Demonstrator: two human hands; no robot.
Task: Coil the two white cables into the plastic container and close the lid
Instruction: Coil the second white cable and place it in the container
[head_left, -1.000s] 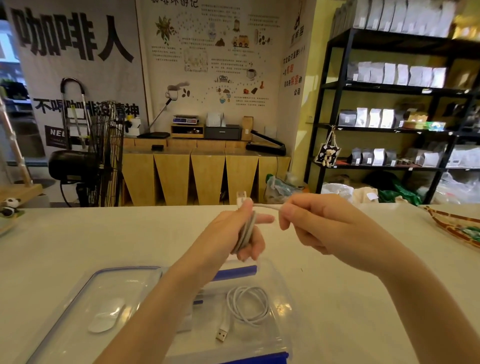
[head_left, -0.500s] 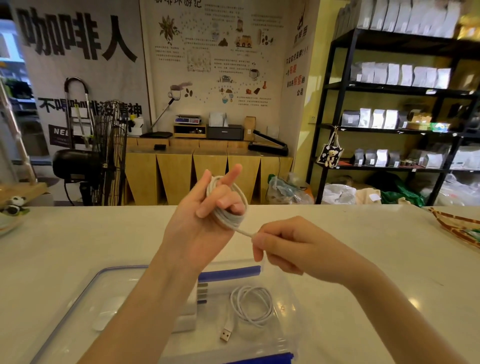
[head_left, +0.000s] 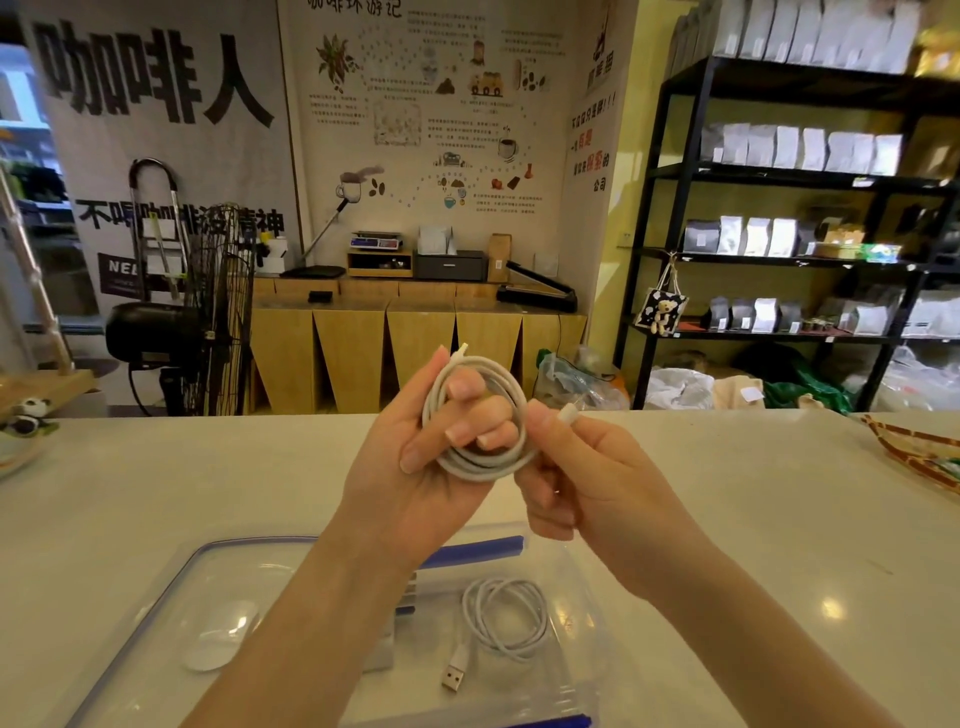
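Note:
One white cable (head_left: 480, 457) is wound in several loops around the fingers of my left hand (head_left: 415, 462), held up above the counter. My right hand (head_left: 587, 478) pinches that cable's free end with its white plug (head_left: 568, 414) just right of the coil. Below the hands stands the clear plastic container (head_left: 576, 670) with blue clips. Inside it lies the other white cable (head_left: 506, 618), coiled, with its USB plug (head_left: 455, 674) pointing toward me. The clear lid (head_left: 156, 597) with a blue rim lies flat to the container's left, partly under my left forearm.
A white oval object (head_left: 218, 639) shows through the lid. A woven tray (head_left: 919, 452) sits at the counter's right edge and a small panda figure (head_left: 28, 413) at its left edge. Behind the counter stand a fan, a wooden cabinet and black shelves.
The loose tail has been wound onto the coil on my left hand. My right hand has moved up and right, now holding the plug end beside the coil.

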